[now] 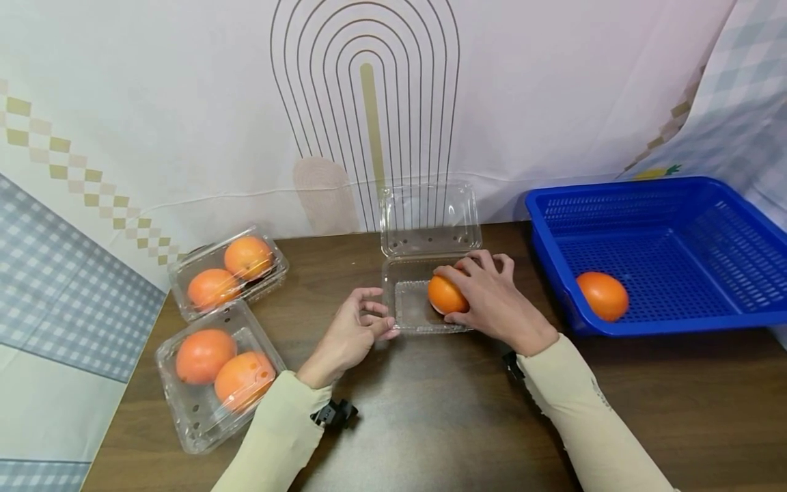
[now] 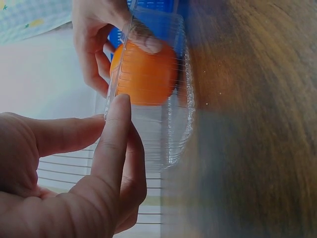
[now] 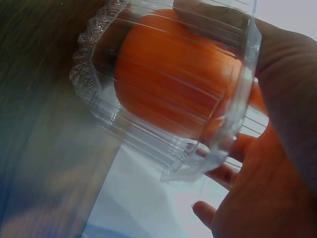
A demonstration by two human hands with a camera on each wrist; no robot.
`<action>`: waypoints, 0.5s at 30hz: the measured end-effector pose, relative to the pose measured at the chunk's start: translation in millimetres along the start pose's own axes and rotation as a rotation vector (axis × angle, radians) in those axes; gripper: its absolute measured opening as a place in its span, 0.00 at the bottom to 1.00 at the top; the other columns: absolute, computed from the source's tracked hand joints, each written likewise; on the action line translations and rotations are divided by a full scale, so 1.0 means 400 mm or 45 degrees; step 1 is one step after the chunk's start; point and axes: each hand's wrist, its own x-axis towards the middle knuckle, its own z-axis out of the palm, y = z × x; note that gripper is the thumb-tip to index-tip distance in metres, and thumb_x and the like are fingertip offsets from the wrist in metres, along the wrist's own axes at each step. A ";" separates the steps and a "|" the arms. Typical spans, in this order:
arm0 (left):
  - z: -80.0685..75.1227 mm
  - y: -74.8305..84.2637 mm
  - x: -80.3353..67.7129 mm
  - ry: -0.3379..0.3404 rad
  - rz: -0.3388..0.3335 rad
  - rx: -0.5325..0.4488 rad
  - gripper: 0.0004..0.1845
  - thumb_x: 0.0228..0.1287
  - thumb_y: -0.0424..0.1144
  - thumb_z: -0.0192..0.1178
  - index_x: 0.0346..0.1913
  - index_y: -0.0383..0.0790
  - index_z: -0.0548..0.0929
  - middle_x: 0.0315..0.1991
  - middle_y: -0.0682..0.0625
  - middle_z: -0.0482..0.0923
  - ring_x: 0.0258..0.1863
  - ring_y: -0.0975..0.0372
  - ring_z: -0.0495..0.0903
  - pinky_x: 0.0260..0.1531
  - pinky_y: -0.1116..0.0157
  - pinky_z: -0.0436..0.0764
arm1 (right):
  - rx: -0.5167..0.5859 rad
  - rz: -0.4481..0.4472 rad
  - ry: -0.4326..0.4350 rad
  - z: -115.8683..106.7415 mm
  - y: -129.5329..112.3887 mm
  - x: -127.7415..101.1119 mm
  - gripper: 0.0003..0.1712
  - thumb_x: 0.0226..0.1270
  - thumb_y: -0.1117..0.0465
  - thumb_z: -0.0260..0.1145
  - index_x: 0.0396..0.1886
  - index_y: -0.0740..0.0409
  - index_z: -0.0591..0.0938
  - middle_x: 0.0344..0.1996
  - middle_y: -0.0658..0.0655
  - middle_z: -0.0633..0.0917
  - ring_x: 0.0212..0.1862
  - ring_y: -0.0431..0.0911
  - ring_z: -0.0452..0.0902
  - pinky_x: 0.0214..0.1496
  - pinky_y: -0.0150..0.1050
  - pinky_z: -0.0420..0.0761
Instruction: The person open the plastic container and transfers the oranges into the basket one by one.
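Note:
A clear plastic clamshell box [image 1: 408, 314] stands on the table with its lid [image 1: 430, 219] raised at the back. My right hand [image 1: 494, 301] grips an orange [image 1: 447, 294] inside the box, toward its right end. In the right wrist view the orange [image 3: 168, 74] shows through the box wall, with the thumb over its side. My left hand [image 1: 353, 335] pinches the near left rim of the box. The left wrist view has that thumb and index finger of the left hand [image 2: 94, 163] meeting at the rim.
A blue plastic basket [image 1: 670, 324] at the right holds one orange [image 1: 602, 296]. Two clear boxes stand at the left, the rear box [image 1: 184, 273] and the front box [image 1: 184, 417], each with two oranges inside. A patterned cloth [image 1: 522, 102] hangs behind the table.

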 end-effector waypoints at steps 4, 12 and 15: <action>0.001 0.000 0.000 -0.004 -0.007 -0.007 0.31 0.66 0.15 0.56 0.70 0.26 0.62 0.53 0.31 0.68 0.36 0.60 0.81 0.45 0.65 0.93 | -0.017 -0.011 -0.001 -0.001 -0.001 -0.001 0.40 0.52 0.49 0.83 0.65 0.49 0.78 0.53 0.60 0.82 0.62 0.59 0.66 0.65 0.68 0.61; 0.002 -0.004 0.001 -0.001 -0.003 -0.016 0.30 0.66 0.15 0.55 0.70 0.26 0.62 0.52 0.32 0.69 0.36 0.60 0.81 0.45 0.65 0.93 | -0.010 0.020 -0.039 -0.003 0.000 -0.001 0.42 0.53 0.51 0.83 0.68 0.49 0.77 0.53 0.62 0.79 0.64 0.61 0.64 0.64 0.69 0.61; 0.003 -0.005 0.002 0.003 -0.004 -0.016 0.30 0.67 0.15 0.55 0.70 0.26 0.63 0.52 0.32 0.69 0.36 0.60 0.81 0.45 0.65 0.93 | -0.006 0.019 -0.043 -0.005 0.002 -0.001 0.40 0.54 0.50 0.82 0.66 0.49 0.78 0.52 0.62 0.79 0.64 0.60 0.64 0.64 0.69 0.60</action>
